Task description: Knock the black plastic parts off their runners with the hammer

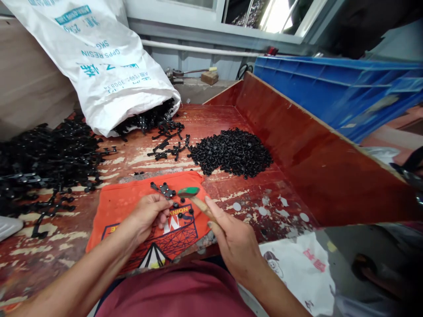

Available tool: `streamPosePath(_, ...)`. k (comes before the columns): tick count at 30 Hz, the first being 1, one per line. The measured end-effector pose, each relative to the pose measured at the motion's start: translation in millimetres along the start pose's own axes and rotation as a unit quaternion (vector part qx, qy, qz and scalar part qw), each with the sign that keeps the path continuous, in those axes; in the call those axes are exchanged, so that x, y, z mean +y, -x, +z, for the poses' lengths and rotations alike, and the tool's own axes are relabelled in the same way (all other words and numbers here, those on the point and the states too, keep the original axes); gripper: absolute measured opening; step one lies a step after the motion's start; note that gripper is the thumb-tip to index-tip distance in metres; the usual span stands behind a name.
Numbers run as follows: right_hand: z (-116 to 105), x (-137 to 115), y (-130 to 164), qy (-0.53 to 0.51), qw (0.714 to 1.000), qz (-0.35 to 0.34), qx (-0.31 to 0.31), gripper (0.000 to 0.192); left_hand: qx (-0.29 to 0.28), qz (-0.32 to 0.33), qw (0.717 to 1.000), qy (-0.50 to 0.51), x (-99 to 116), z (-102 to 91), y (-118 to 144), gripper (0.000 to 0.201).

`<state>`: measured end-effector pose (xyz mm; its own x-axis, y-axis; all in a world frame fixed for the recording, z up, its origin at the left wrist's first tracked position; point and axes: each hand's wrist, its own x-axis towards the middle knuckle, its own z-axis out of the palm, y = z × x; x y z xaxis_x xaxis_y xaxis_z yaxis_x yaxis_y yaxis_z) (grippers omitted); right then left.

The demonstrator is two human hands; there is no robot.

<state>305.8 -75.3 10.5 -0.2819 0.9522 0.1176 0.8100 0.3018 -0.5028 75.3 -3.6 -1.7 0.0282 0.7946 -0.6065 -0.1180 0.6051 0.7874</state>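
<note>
Orange printed cloth (132,207), black plastic parts (231,152), blue crate (330,88).

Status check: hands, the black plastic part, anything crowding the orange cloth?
Left hand pinching black plastic sprue part over orange printed cloth. Right hand shut on small wooden-handled mallet. Heap of black plastic caps behind, apart from the cloth.

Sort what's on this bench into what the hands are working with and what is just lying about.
In hand:
- left hand on a black sprue piece
- right hand holding a small hammer
- orange cloth

Lying about:
- white resin sack
- pile of black caps
- blue crate
</note>
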Motion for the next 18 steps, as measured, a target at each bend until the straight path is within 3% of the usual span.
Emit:
streamPosePath(3, -1, -4, -2, 0.053, 0.998, -0.012, -0.033, 0.053, 0.003, -0.005, 1.0, -0.002, -1, -1.4, 1, 0.026)
streamPosePath(7, -5, -9, -4, 0.058, 0.998, -0.021, 0.006, 0.054, -0.002, -0.007, 1.0, -0.004, -3, -2.0, 0, 0.027)
streamPosePath(11, -9, -11, -5, 0.102, 0.994, -0.013, -0.04, 0.053, -0.005, -0.01, 1.0, -0.001, -3, -1.3, -1, 0.027)
streamPosePath(16, -10, -13, -7, 0.085, 0.996, -0.015, 0.005, 0.053, -0.005, -0.017, 1.0, 0.0, -1, -0.6, -1, 0.028)
streamPosePath(18, -7, -13, -7, 0.098, 0.995, -0.004, -0.023, 0.053, -0.006, -0.016, 1.0, 0.002, -1, -1.1, -1, 0.028)
